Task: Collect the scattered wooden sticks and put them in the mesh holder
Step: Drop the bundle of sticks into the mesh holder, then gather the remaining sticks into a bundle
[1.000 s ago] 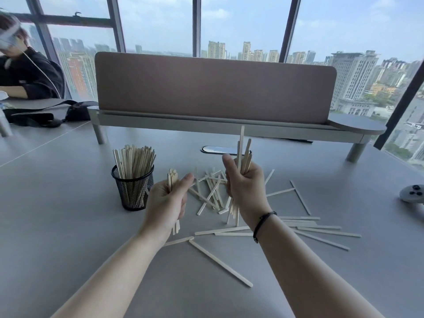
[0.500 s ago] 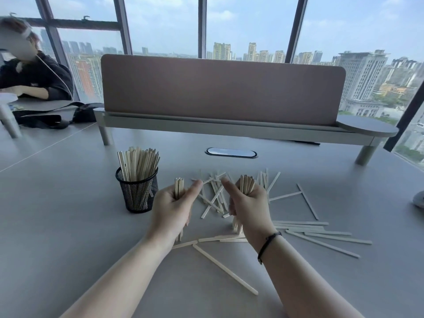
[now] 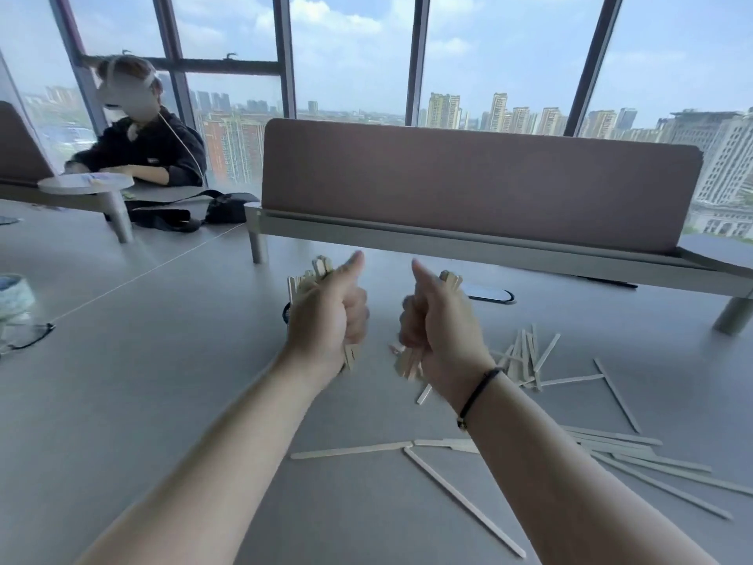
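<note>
Head view: fingers curled tight with thumbs up, the left hand (image 3: 326,316) and right hand (image 3: 438,324) each grip a bundle of wooden sticks (image 3: 448,279) above the tabletop (image 3: 142,381), the left hand hiding most of the mesh holder (image 3: 286,313), loose sticks (image 3: 623,446) toward the right edge.

Both hands are raised above the desk (image 3: 163,381) centre, side by side and apart: left hand (image 3: 326,316) left, right hand (image 3: 438,324) right. Each grips a bundle of sticks (image 3: 450,278). The holder (image 3: 286,312) stands behind the left hand, mostly hidden. Loose sticks (image 3: 525,356) lie right of the right hand and toward the near right edge. A divider (image 3: 468,189) stands along the far edge.
</note>
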A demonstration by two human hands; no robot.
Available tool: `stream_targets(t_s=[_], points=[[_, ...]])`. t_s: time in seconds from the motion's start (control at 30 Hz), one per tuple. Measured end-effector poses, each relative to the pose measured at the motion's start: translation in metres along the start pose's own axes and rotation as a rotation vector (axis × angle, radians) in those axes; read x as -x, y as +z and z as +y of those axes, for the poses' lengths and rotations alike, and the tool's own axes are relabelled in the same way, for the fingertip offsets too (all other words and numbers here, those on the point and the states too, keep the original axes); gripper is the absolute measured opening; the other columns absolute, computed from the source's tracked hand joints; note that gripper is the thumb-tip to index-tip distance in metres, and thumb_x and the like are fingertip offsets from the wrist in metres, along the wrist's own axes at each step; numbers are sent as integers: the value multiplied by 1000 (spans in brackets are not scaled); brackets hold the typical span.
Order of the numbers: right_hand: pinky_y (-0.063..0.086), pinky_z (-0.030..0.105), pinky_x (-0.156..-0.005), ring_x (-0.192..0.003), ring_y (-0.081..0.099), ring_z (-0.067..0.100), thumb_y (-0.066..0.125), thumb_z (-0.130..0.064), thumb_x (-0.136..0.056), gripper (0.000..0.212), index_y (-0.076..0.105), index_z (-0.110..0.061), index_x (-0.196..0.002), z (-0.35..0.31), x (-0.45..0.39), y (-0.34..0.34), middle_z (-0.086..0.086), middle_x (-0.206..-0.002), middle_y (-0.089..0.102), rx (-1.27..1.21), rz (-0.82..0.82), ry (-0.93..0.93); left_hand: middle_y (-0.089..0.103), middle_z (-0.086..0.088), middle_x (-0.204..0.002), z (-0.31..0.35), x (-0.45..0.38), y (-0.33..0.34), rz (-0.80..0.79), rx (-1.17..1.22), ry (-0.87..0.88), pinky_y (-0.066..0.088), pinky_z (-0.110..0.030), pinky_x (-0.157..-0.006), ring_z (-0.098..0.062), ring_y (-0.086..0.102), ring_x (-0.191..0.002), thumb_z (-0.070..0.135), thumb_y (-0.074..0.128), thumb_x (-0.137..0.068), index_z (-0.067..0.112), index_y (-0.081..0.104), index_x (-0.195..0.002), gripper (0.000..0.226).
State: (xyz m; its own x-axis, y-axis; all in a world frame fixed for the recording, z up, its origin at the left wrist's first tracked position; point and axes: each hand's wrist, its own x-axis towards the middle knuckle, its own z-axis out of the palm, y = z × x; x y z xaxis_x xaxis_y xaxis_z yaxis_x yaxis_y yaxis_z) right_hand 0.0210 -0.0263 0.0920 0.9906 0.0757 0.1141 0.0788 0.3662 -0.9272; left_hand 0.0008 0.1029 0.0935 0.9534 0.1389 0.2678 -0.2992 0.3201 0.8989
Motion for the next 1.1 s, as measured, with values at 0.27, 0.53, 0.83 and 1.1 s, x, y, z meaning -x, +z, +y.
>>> stream_targets(t_s=[0.27, 0.53, 0.83, 1.1], points=[[34, 35, -55, -40, 35, 16, 56, -48, -94, 58, 40, -22, -45, -10, -53, 95, -3, -43, 36, -46, 2, -32, 39, -1, -39, 33, -73, -46, 357, -126, 45, 40, -32, -55, -21, 43, -38, 46, 54, -98, 20, 41, -34, 71], [50, 24, -56, -57, 57, 8, 67, -19, -91, 10, 61, -14, -84, 21, -68, 102, 1, -71, 63, 313, 15, -212, 68, 0, -60, 8, -81, -69, 363, -572, 167, 53, -31, -59, -15, 65, -53, 28, 66, -92, 10, 66, -82, 21], [46, 22, -102, -113, 62, 5, 59, -11, -97, 21, 63, -22, -115, 27, -41, -11, -1, -121, 68, 629, -62, -351, 68, -12, -103, 1, -17, -54, 153, -1079, 1003, 47, -37, -93, -31, 62, -103, 9, 63, -91, 3, 70, -93, 9], [34, 22, -97, -128, 50, 13, 70, -40, -86, 41, 60, -30, -125, 32, 32, -146, -6, -138, 53, 1312, -70, -54, 9, 3, -169, -80, 46, -19, -891, -1492, 255, -11, -46, -124, -12, -2, -155, 91, 45, -71, 46, 24, -152, 95]])
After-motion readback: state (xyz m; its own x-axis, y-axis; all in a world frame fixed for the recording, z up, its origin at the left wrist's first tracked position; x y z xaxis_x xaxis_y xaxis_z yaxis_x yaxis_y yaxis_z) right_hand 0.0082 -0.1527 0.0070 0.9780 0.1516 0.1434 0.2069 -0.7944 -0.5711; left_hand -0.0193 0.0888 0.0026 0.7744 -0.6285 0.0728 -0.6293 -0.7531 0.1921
